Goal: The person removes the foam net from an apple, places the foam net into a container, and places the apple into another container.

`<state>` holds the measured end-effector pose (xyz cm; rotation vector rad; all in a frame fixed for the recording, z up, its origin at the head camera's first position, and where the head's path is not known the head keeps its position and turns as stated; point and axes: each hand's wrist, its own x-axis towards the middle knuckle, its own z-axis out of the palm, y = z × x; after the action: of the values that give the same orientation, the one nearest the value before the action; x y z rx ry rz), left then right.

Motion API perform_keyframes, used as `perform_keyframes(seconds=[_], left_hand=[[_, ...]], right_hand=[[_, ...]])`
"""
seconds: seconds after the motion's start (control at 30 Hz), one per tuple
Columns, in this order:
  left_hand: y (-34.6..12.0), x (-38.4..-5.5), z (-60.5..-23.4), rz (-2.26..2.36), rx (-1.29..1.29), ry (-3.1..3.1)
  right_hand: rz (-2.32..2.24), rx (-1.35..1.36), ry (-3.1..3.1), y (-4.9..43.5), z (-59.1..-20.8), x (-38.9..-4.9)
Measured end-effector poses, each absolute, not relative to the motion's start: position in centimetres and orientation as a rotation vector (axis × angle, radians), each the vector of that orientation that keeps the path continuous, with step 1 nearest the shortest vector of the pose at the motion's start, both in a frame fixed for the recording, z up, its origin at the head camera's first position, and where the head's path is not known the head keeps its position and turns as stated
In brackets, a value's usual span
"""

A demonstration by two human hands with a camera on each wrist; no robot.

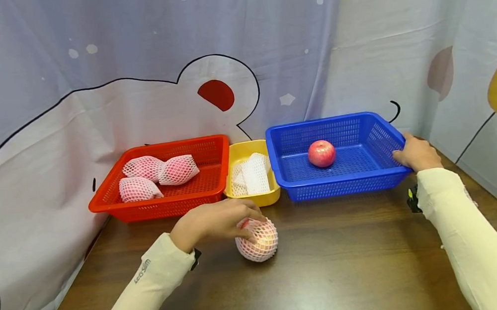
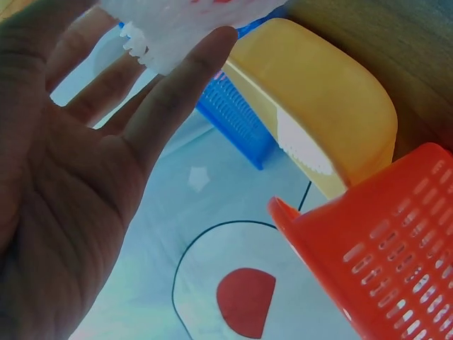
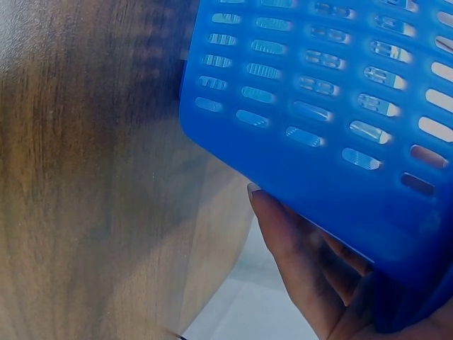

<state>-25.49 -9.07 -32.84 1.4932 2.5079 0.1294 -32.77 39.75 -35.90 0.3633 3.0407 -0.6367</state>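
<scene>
My left arm (image 1: pixel 153 284) comes from the near left of the tabletop (image 1: pixel 332 276); at its middle my left hand (image 1: pixel 219 221) has its back turned upward, its fingers bent downward in a light grip. My right arm (image 1: pixel 472 238) reaches farther, along the right edge, and my right hand (image 1: pixel 420 152) grips near the far right corner.

Free room over tabletop (image 1: pixel 339 256) right of netted fruit (image 1: pixel 266 243), blue basket (image 1: pixel 350 183) as barrier behind
</scene>
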Motion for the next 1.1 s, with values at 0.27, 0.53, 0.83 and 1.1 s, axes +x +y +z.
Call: perform_keyframes(seconds=[0.27,0.53,0.83,1.1], left_hand=[[-9.05,-25.46,-32.85,0.174,1.429,2.509],[-8.93,-25.51,-32.77,0.203,1.441,2.501],[-8.94,-25.62,-32.24,0.172,1.447,2.522],[-8.91,-25.97,-32.29,0.18,1.549,2.51]], right_hand=[[-0.636,0.376,3.031,39.58,-35.87,-32.8],[-0.624,0.386,3.017,39.58,-35.52,-32.79],[-0.623,0.39,3.014,39.67,-35.5,-32.95],[-0.617,0.384,3.013,39.57,-35.43,-32.83]])
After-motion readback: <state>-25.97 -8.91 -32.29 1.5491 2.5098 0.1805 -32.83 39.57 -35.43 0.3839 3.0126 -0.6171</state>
